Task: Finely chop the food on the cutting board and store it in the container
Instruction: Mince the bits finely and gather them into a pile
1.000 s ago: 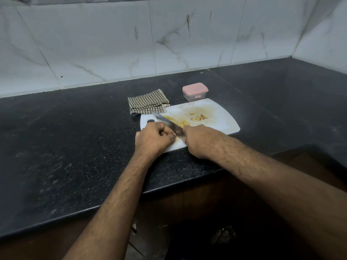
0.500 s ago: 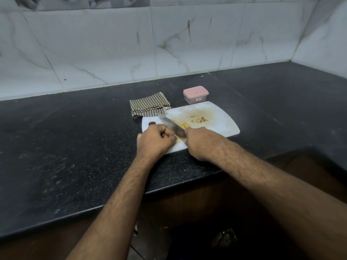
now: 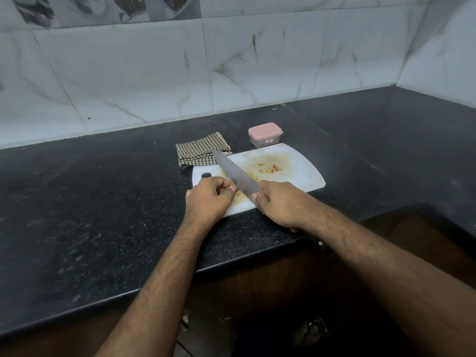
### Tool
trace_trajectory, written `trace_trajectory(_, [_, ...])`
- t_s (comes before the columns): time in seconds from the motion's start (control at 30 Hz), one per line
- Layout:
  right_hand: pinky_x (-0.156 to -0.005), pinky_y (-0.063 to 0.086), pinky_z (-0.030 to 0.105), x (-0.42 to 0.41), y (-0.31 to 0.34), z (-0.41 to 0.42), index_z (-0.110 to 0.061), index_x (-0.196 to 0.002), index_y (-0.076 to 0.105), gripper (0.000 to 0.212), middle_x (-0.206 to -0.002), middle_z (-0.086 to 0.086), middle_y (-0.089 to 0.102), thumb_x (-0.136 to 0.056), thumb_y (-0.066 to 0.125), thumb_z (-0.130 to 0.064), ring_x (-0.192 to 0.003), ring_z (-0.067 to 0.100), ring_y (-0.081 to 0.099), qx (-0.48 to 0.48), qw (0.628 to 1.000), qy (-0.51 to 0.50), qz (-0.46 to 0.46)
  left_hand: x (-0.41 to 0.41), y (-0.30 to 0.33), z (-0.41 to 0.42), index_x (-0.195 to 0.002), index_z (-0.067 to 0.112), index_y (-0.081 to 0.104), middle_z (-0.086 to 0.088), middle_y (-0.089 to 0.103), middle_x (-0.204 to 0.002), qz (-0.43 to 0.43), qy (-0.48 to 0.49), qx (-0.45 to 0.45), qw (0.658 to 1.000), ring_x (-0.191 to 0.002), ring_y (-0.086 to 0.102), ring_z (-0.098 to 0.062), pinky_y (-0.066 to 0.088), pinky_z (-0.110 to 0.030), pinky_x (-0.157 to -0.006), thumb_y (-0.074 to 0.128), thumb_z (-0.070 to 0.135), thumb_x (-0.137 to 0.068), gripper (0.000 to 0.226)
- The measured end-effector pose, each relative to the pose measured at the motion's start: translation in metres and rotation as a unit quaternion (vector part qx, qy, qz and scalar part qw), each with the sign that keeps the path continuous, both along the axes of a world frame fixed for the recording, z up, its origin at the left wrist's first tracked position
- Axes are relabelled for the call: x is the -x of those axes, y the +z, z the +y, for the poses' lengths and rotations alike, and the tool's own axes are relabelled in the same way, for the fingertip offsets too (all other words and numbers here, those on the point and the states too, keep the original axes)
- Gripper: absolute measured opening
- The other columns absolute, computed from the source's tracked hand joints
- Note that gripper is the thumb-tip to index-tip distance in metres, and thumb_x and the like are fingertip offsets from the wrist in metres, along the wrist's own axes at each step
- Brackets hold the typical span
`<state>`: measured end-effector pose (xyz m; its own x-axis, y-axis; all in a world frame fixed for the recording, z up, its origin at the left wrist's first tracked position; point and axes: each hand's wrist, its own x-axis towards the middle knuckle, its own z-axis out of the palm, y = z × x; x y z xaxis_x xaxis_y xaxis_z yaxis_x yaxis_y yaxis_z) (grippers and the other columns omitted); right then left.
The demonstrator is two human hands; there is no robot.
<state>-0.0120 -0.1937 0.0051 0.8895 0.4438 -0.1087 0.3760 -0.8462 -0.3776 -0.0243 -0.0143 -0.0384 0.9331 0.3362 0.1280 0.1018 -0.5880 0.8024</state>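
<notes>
A folded checked cloth (image 3: 201,148) lies on the black speckled countertop (image 3: 90,215), near the rear wall. White marble-pattern wall tiles (image 3: 144,81) back the counter and turn the corner at right. Brown cabinet fronts (image 3: 257,284) sit below the counter edge.

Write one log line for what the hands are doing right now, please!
phase: chopping | right hand: grips knife | left hand: curled, steadies food on cutting board | container: lid on, behind board
</notes>
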Motion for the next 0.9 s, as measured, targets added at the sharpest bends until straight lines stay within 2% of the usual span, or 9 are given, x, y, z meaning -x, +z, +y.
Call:
trace_trajectory(0.07, [-0.043, 0.042, 0.026, -0.003, -0.005, -0.007, -0.019, -0.107, 0.052, 0.025, -0.074, -0.001, 0.056, -0.107, 0.038, -0.040, -0.043, 0.011, 0.048, -0.095, 0.993, -0.009, 0.072, 0.000, 0.000, 0.000, -0.077, 0.031, 0.073, 0.015, 0.066, -0.066, -0.002, 0.003, -0.003, 1.000, -0.072, 0.061, -0.007, 0.048, -0.053, -0.102, 0.069, 0.036, -0.093, 0.018])
trace_trajectory(0.13, [-0.039, 0.039, 0.023, -0.007, -0.008, -0.014, -0.027, -0.103, 0.052, 0.019, -0.063, -0.001, 0.046, -0.106, 0.040, -0.040, -0.037, 0.011, 0.036, -0.232, 0.951, -0.020, 0.205, -0.001, -0.001, 0.001, -0.079, 0.031, 0.070, 0.015, 0.065, -0.066, 0.000, 0.006, 0.002, 1.000, -0.070, 0.060, -0.008, 0.048, -0.055, -0.102, 0.067, 0.034, -0.094, 0.015])
trace_trajectory(0.23, [-0.038, 0.042, 0.024, -0.014, -0.008, -0.022, -0.029, -0.102, 0.052, 0.019, -0.058, -0.002, 0.039, -0.106, 0.040, -0.043, -0.037, 0.011, 0.032, -0.286, 0.914, -0.008, 0.289, -0.001, -0.002, 0.002, -0.088, 0.031, 0.066, 0.019, 0.062, -0.064, -0.001, 0.011, 0.031, 0.999, -0.071, 0.059, -0.009, 0.049, -0.054, -0.101, 0.064, 0.030, -0.090, 0.003])
trace_trajectory(0.37, [-0.040, 0.045, 0.026, -0.017, -0.008, -0.023, -0.024, -0.097, 0.050, 0.025, -0.058, 0.001, 0.043, -0.106, 0.041, -0.046, -0.037, 0.014, 0.036, -0.285, 0.909, 0.004, 0.303, 0.002, 0.002, 0.000, -0.101, 0.037, 0.058, 0.023, 0.068, -0.088, -0.010, 0.007, 0.096, 0.995, -0.093, 0.064, -0.008, 0.048, -0.045, -0.102, 0.066, 0.040, -0.078, 0.025])
trace_trajectory(0.47, [-0.041, 0.047, 0.027, -0.018, -0.011, -0.025, -0.021, -0.097, 0.051, 0.029, -0.057, 0.002, 0.044, -0.106, 0.042, -0.047, -0.036, 0.014, 0.038, -0.306, 0.904, 0.003, 0.298, 0.003, 0.006, -0.004, -0.120, 0.030, 0.048, 0.013, 0.071, -0.108, -0.043, -0.024, 0.211, 0.976, -0.099, 0.066, -0.004, 0.048, -0.030, -0.089, 0.065, 0.018, -0.092, 0.036])
trace_trajectory(0.53, [-0.041, 0.047, 0.027, -0.018, -0.012, -0.026, -0.022, -0.095, 0.051, 0.029, -0.057, 0.003, 0.045, -0.106, 0.042, -0.047, -0.036, 0.014, 0.038, -0.313, 0.903, 0.004, 0.293, 0.005, 0.011, -0.007, -0.133, 0.023, 0.042, 0.008, 0.073, -0.107, -0.041, -0.040, 0.243, 0.968, -0.089, 0.069, 0.003, 0.047, -0.019, -0.078, 0.060, 0.005, -0.098, 0.044])
trace_trajectory(0.63, [-0.042, 0.047, 0.027, -0.017, -0.013, -0.025, -0.025, -0.099, 0.053, 0.026, -0.057, 0.000, 0.045, -0.105, 0.042, -0.048, -0.037, 0.013, 0.038, -0.307, 0.906, 0.000, 0.292, 0.005, 0.011, -0.008, -0.141, 0.022, 0.037, 0.003, 0.075, -0.108, -0.033, -0.045, 0.269, 0.962, -0.083, 0.070, 0.005, 0.048, -0.008, -0.062, 0.060, 0.002, -0.098, 0.053])
trace_trajectory(0.77, [-0.041, 0.047, 0.026, -0.017, -0.013, -0.024, -0.022, -0.109, 0.054, 0.029, -0.056, -0.002, 0.045, -0.105, 0.042, -0.048, -0.037, 0.012, 0.038, -0.300, 0.909, -0.004, 0.288, 0.004, 0.010, -0.006, -0.149, 0.017, 0.035, 0.001, 0.073, -0.100, -0.035, -0.043, 0.267, 0.962, -0.080, 0.069, -0.002, 0.047, -0.008, -0.062, 0.053, 0.001, -0.101, 0.053])
trace_trajectory(0.9, [-0.041, 0.046, 0.026, -0.016, -0.013, -0.023, -0.022, -0.105, 0.053, 0.028, -0.057, -0.002, 0.046, -0.105, 0.042, -0.048, -0.037, 0.012, 0.038, -0.316, 0.906, -0.020, 0.280, 0.002, 0.006, -0.005, -0.151, 0.015, 0.033, 0.005, 0.067, -0.091, -0.034, -0.046, 0.265, 0.963, -0.079, 0.065, -0.002, 0.048, -0.009, -0.063, 0.049, 0.003, -0.105, 0.050])
